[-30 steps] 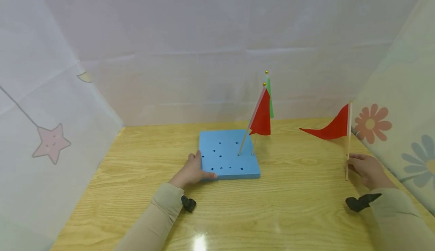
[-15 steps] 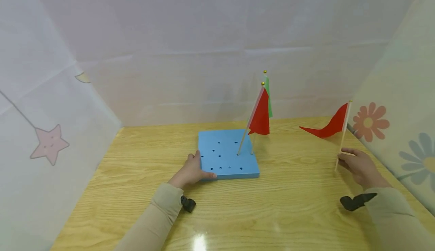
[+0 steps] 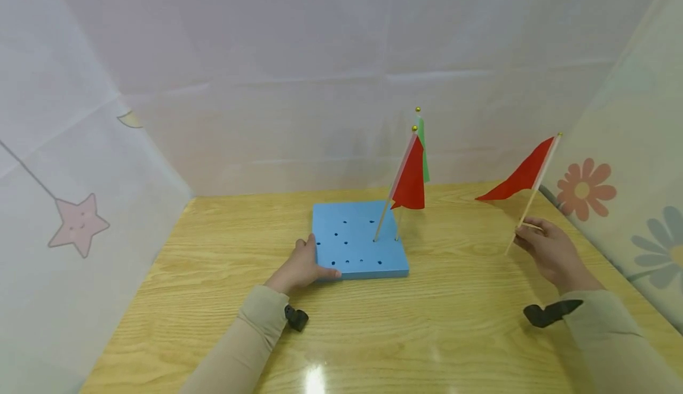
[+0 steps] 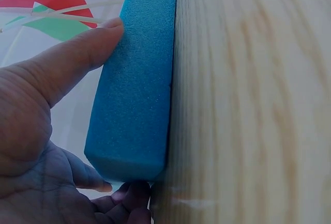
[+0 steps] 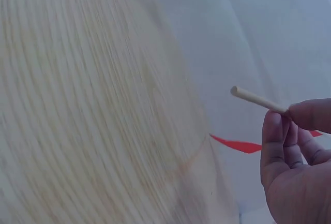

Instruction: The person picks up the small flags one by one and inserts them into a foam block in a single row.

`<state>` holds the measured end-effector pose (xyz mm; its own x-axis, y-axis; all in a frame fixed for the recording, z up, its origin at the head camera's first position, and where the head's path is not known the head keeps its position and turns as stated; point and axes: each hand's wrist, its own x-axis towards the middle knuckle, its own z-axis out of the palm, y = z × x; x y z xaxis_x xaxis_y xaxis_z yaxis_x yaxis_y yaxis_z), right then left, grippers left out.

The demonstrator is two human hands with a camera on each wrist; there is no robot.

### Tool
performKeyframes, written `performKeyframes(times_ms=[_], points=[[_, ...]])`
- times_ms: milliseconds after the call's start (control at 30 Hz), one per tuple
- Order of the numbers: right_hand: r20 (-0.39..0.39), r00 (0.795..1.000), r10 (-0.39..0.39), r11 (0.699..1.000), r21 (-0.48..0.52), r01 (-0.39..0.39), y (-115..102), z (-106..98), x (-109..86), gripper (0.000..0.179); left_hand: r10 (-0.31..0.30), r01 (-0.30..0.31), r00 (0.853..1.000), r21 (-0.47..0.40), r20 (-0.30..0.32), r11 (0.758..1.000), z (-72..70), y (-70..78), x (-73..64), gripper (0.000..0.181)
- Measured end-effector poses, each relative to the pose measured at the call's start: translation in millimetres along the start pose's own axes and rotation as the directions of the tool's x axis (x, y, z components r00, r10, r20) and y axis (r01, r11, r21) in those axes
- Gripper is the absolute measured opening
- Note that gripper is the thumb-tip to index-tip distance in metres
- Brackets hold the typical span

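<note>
My left hand (image 3: 300, 268) grips the near left corner of a blue foam board (image 3: 368, 253) with several small holes. In the left wrist view the thumb (image 4: 95, 43) lies along the board's front side, with the other fingers curled at its left end. Two flags stand in the board's right part: a red flag (image 3: 411, 183), leaning right, and a green flag (image 3: 425, 163) partly hidden behind it. To the right, my right hand (image 3: 552, 255) pinches the lower stick of another red pennant flag (image 3: 525, 173). Its bare stick end (image 5: 253, 98) sticks out past the fingertips, above the table.
The wooden table (image 3: 427, 335) carries the board. A pale cloth (image 3: 293, 86) hangs behind it, with printed cloth walls at both sides. The right one, bearing a red flower print (image 3: 583, 191), runs close by the right hand.
My right hand has moved left and slightly farther away with the red pennant flag, whose stick now tilts, top to the right. The left hand stays on the board.
</note>
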<state>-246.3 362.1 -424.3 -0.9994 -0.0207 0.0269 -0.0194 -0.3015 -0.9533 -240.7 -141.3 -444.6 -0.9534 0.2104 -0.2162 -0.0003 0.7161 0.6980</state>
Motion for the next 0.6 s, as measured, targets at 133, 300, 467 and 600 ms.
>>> performKeyframes(times_ms=[133,300,467,600], points=[[-0.005,0.999,-0.045,0.999,0.002,0.045,-1,13,-0.1,0.017,-0.003,0.003,1.000,-0.004,-0.001,1.000,0.8,0.0,0.1,0.125],[-0.033,0.997,-0.076,0.993,-0.098,0.072,-3,27,-1.6,0.017,-0.010,0.010,1.000,-0.017,-0.001,1.000,1.4,-0.8,-0.1,0.125],[-0.024,0.993,-0.116,0.974,-0.198,0.109,-6,35,-3.8,0.015,-0.009,0.009,1.000,-0.015,-0.003,1.000,0.6,0.1,-0.9,0.125],[-0.008,0.991,-0.134,0.967,-0.219,0.129,-7,40,-5.7,0.015,-0.010,0.010,1.000,-0.018,0.000,1.000,0.3,0.4,-0.8,0.124]])
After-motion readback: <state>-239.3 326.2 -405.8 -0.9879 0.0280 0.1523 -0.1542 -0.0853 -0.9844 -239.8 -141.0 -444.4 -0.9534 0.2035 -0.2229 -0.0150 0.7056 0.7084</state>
